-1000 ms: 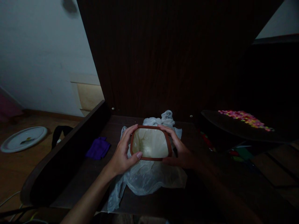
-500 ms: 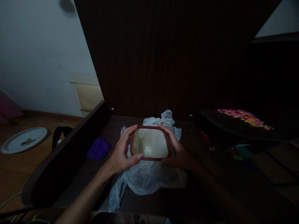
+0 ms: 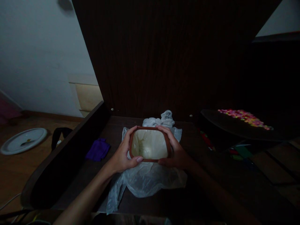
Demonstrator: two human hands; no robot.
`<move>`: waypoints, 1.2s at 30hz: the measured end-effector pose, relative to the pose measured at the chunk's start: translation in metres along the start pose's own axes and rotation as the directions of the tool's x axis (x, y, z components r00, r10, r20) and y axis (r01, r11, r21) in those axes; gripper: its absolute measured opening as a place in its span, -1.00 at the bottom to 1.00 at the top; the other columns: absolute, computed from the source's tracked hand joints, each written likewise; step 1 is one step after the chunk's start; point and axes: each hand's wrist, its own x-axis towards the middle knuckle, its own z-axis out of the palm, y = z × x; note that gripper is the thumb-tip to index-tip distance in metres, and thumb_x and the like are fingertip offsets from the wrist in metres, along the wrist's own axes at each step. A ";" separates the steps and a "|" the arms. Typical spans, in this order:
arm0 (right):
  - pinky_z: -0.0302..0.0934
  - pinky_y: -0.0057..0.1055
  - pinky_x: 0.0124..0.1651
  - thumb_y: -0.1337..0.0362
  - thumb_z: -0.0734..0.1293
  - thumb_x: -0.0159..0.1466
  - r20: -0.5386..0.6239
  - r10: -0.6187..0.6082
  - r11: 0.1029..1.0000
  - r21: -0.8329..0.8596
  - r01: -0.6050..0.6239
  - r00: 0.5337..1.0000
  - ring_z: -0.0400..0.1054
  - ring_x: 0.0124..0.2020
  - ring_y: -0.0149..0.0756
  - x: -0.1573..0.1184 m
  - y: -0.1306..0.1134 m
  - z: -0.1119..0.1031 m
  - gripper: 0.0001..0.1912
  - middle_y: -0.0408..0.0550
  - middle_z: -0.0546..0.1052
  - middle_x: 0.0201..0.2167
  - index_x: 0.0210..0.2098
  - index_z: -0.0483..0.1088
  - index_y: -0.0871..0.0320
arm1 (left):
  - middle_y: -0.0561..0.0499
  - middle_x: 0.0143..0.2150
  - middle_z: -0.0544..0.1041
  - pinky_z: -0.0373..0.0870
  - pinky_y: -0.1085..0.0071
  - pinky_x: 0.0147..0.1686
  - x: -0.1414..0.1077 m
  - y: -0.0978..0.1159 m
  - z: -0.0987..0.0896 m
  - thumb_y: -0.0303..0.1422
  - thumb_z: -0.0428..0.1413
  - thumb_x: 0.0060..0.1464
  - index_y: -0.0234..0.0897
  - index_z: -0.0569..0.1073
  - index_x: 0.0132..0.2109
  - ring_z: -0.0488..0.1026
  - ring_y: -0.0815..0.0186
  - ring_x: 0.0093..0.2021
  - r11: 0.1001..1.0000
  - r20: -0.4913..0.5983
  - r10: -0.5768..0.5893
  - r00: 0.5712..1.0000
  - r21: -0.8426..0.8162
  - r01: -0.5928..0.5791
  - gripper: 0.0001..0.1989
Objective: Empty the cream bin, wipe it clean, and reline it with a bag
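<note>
A squarish container (image 3: 150,144) with a reddish-brown rim and a pale, glossy inside faces me, its opening toward the camera. My left hand (image 3: 124,156) grips its left side, the thumb on the near rim. On the right side my right hand (image 3: 175,151) holds it in the same way, though its lower part is dim. Beneath and around the container lies a crumpled translucent plastic bag (image 3: 150,182) on the dark wooden surface (image 3: 82,187). The container's outer walls and underside are hidden.
A purple cloth (image 3: 97,150) lies left of the bag, beside a raised dark side board (image 3: 63,156). Small pink and yellow pieces (image 3: 246,118) sit on a dark ledge at the right. A white plate-like object (image 3: 24,140) is at far left. A dark upright panel (image 3: 164,62) stands behind.
Both hands and the container have shifted very slightly left. The right hand's fingers sit a little further left along the rim. The grip is otherwise the same.
</note>
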 end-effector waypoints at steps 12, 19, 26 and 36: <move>-0.04 0.13 0.41 -0.14 0.67 -0.28 0.029 0.164 0.883 0.441 -0.160 0.986 0.06 0.42 0.18 -0.015 -0.011 0.020 0.75 0.30 0.04 0.46 0.46 -0.65 0.01 | -0.30 0.45 0.06 0.08 -0.20 0.36 -0.012 0.000 0.017 0.06 0.47 -0.35 -0.10 -0.08 0.45 0.10 -0.26 0.42 0.991 -0.080 0.045 0.996 -0.124 -0.055 0.33; -0.12 0.08 0.45 -0.14 0.68 -0.34 0.039 0.078 0.942 0.324 -0.086 0.996 0.04 0.43 0.18 -0.027 -0.017 0.023 0.79 0.36 0.07 0.43 0.46 -0.61 0.10 | -0.31 0.38 0.15 0.18 -0.20 0.32 -0.031 0.002 0.021 -0.11 0.53 -0.42 -0.11 -0.19 0.48 0.22 -0.25 0.35 0.998 -0.088 0.058 0.994 -0.009 -0.059 0.46; -0.03 0.00 0.43 0.04 0.66 -0.17 0.048 0.008 0.984 0.175 -0.016 0.999 0.07 0.41 0.13 -0.025 -0.013 0.019 0.50 0.31 0.12 0.40 0.45 -0.34 0.13 | -0.30 0.36 0.17 0.25 -0.17 0.28 -0.028 0.005 0.023 -0.08 0.50 -0.36 -0.10 -0.15 0.46 0.25 -0.23 0.33 0.998 -0.107 0.059 0.993 -0.029 -0.062 0.38; -0.18 0.07 0.45 -0.13 0.66 -0.23 0.113 0.175 0.957 0.214 -0.196 0.978 -0.17 0.50 0.14 -0.017 -0.002 -0.002 0.57 0.26 -0.12 0.50 0.49 -0.31 0.04 | -0.34 0.46 0.04 0.09 -0.25 0.34 -0.011 0.007 0.015 0.08 0.45 -0.32 -0.13 -0.12 0.46 0.12 -0.26 0.41 0.999 -0.066 -0.051 0.996 -0.021 0.050 0.34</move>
